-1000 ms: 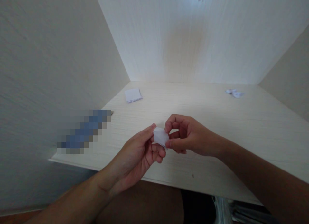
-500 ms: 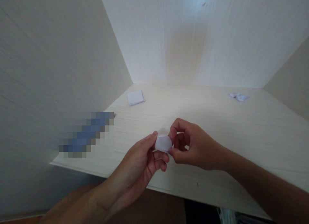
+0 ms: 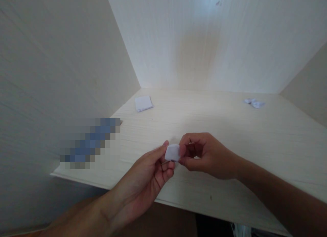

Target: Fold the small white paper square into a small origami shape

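Note:
A small piece of folded white paper (image 3: 172, 152) is held between my two hands, above the front part of the pale table. My left hand (image 3: 153, 172) pinches its left side, thumb on top and the other fingers curled beneath. On the right edge, the thumb and index finger of my right hand (image 3: 204, 155) close on the paper. The fingers partly cover its edges, so its full shape is hidden.
On the pale table (image 3: 178, 109), a stack of white paper squares (image 3: 143, 103) lies at the back left. Small folded white paper pieces (image 3: 254, 103) lie at the back right. A blurred-out blue object (image 3: 92, 141) is by the left wall. Walls enclose the back and sides.
The right fingers have come closer together and now grip the paper's right edge. The paper's outline has gone from rounded to more angular. The left hand has barely moved.

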`<state>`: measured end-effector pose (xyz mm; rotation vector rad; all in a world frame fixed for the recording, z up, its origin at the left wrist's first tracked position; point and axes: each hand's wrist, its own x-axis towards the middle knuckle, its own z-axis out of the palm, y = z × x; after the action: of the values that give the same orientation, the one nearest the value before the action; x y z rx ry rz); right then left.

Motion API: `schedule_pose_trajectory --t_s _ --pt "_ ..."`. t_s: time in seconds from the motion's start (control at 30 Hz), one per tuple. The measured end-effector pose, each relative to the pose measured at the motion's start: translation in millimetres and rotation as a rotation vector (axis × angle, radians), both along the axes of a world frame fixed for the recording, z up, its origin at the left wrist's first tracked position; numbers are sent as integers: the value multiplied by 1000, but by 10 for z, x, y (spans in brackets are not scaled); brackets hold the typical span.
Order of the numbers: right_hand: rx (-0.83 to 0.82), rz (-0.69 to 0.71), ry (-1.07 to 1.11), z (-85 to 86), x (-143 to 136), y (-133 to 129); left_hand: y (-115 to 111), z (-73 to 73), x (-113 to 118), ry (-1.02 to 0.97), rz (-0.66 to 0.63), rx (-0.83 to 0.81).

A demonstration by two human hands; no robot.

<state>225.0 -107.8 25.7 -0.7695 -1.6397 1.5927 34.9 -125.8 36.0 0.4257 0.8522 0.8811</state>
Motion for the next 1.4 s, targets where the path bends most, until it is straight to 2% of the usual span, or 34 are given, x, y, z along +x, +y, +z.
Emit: schedule_pose_trajectory --t_s 0.13,0.37,0.47,0.63,0.9,1.17,1.27,1.4 --pt "-77 27 98 -3 -6 13 32 1 -26 -8 4 4" --pt "-45 -32 120 -10 0 27 30 30 -28 12 45 7" --pt "-40 -65 146 -9 -19 26 15 21 -44 2 39 62" --pt "-126 -103 242 4 -60 29 -16 49 -46 -6 71 175" --pt "-150 -135 307 -8 -52 41 -35 108 -35 -44 88 232" --pt "-283 -121 421 -58 -106 14 -14 69 -24 22 56 294" --pt "-310 -141 430 -42 -134 0 8 36 -16 43 49 314" --pt "-433 -195 472 9 -154 -18 41 4 -33 52 39 327"
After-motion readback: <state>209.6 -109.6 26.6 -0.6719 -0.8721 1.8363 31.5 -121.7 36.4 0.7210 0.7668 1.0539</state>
